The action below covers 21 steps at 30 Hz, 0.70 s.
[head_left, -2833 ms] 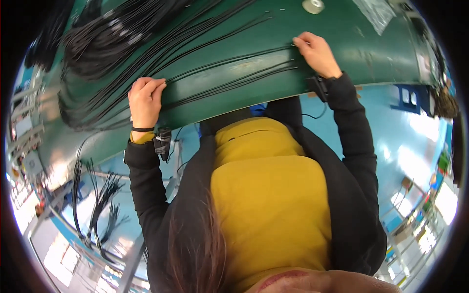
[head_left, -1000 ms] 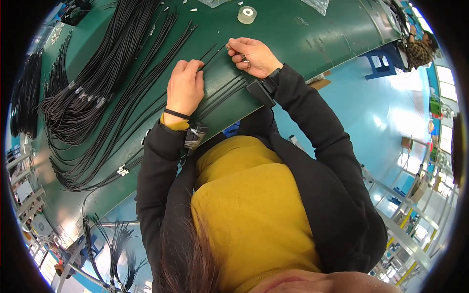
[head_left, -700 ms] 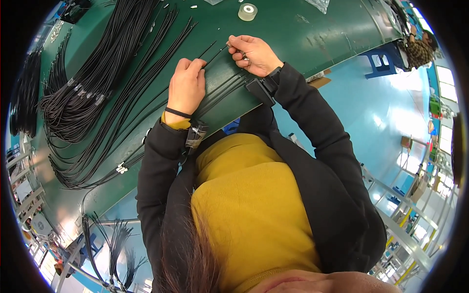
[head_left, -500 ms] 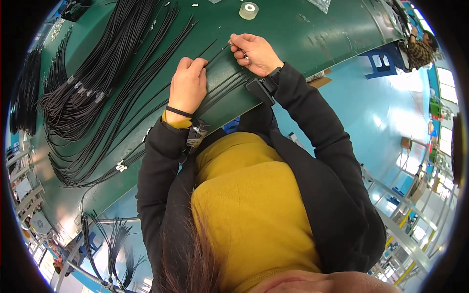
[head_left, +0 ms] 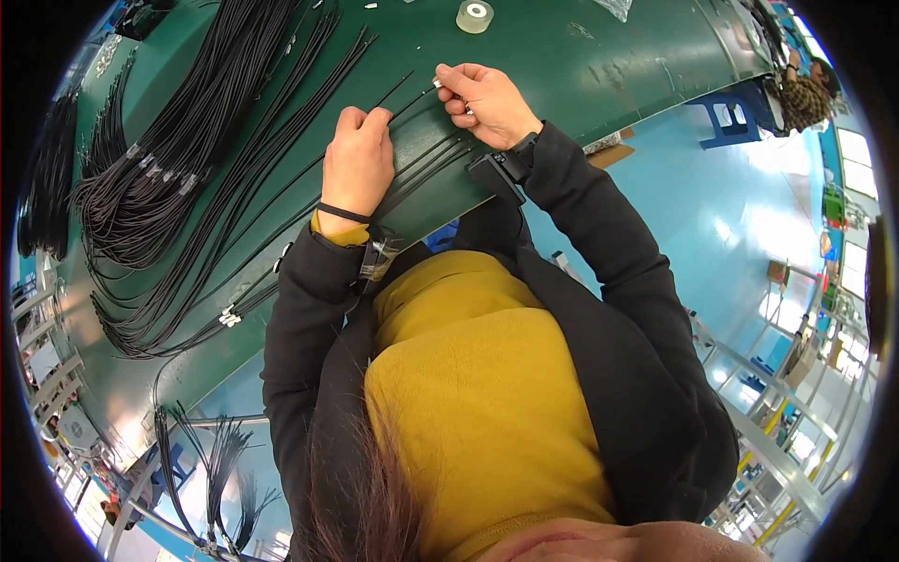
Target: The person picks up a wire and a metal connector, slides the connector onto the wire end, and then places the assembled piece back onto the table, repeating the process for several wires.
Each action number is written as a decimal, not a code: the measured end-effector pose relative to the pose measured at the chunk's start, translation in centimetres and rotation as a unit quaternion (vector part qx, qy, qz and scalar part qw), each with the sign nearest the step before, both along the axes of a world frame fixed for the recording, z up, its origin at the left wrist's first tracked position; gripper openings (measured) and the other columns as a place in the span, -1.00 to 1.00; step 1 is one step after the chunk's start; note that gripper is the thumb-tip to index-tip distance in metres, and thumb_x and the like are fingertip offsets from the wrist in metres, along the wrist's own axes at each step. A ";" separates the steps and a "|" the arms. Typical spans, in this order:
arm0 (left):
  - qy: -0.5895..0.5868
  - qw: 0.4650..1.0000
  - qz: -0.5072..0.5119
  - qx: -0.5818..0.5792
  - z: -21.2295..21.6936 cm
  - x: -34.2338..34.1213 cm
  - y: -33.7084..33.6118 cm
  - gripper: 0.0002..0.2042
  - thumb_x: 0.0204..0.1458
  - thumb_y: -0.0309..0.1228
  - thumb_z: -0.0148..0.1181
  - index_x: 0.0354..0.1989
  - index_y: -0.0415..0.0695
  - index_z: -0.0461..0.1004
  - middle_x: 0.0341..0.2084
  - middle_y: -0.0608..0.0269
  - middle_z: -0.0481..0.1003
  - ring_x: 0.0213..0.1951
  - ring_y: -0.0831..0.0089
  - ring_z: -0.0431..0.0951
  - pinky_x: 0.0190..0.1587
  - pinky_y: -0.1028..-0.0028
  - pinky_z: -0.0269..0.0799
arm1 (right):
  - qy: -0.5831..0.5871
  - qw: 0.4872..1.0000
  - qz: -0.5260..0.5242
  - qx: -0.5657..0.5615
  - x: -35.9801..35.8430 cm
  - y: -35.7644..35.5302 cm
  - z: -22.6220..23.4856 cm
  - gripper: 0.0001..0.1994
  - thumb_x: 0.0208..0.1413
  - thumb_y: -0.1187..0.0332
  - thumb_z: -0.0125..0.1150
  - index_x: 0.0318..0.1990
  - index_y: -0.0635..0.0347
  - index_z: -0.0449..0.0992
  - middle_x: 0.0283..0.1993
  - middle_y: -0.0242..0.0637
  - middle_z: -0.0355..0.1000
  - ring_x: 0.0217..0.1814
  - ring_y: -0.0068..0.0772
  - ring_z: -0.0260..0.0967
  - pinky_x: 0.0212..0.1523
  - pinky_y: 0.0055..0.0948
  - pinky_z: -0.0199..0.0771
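My left hand is closed around a thin black cable above the green table. Two cable ends stick out past its thumb side, one of them running toward my other hand. My right hand pinches a small white piece at that cable's end between thumb and forefinger. The remaining fingers of my right hand are curled in, with a small shiny bit showing among them. Below both hands, several more black cables lie side by side near the table's front edge.
A thick bundle of black cables lies looped on the green table at left. White connectors sit on cables near the front edge. A tape roll is at the back. Cables hang below the table. A blue stool stands right.
Both hands have shifted very slightly to the left. More of the white piece shows at my right fingertips; my grip on the cable looks the same.
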<state>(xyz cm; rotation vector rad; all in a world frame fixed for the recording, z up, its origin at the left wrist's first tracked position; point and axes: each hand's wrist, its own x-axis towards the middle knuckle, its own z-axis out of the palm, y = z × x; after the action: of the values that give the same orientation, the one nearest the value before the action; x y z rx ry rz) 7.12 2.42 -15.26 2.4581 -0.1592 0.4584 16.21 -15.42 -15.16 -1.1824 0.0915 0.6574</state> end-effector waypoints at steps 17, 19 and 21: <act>-0.029 0.981 0.015 -0.193 0.8 0.5 -1.7 -0.96 -0.10 -0.58 0.19 -0.44 -0.22 0.49 -0.52 0.13 0.42 -0.51 0.31 0.45 -0.48 0.43 0.39 | 0.053 0.991 0.104 0.068 -1.4 -0.2 0.9 -0.76 0.30 0.28 -0.12 -0.11 0.31 0.33 -0.33 -0.25 0.37 -0.49 -0.64 0.16 -0.61 -0.70 0.15; -0.034 0.986 -0.005 -0.163 0.4 0.4 -1.7 -0.95 -0.11 -0.58 0.20 -0.43 -0.22 0.49 -0.51 0.12 0.42 -0.50 0.27 0.46 -0.47 0.41 0.39 | 0.021 0.994 0.093 0.044 -1.7 -0.3 1.0 -0.74 0.30 0.28 -0.13 -0.06 0.32 0.29 -0.34 -0.23 0.37 -0.51 -0.64 0.14 -0.63 -0.71 0.13; -0.036 0.988 -0.012 -0.148 0.4 0.3 -1.7 -0.94 -0.11 -0.58 0.20 -0.43 -0.22 0.50 -0.51 0.11 0.42 -0.50 0.25 0.46 -0.47 0.40 0.39 | 0.005 0.995 0.090 0.032 -1.7 -0.5 1.0 -0.73 0.31 0.27 -0.14 -0.04 0.32 0.28 -0.35 -0.22 0.37 -0.52 -0.65 0.13 -0.63 -0.71 0.12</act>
<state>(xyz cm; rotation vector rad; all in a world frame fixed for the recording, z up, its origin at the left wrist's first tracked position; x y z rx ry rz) 7.38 0.75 -14.88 2.1476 -0.1402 0.5207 14.50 -15.91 -14.16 -1.1341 -0.0273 0.8187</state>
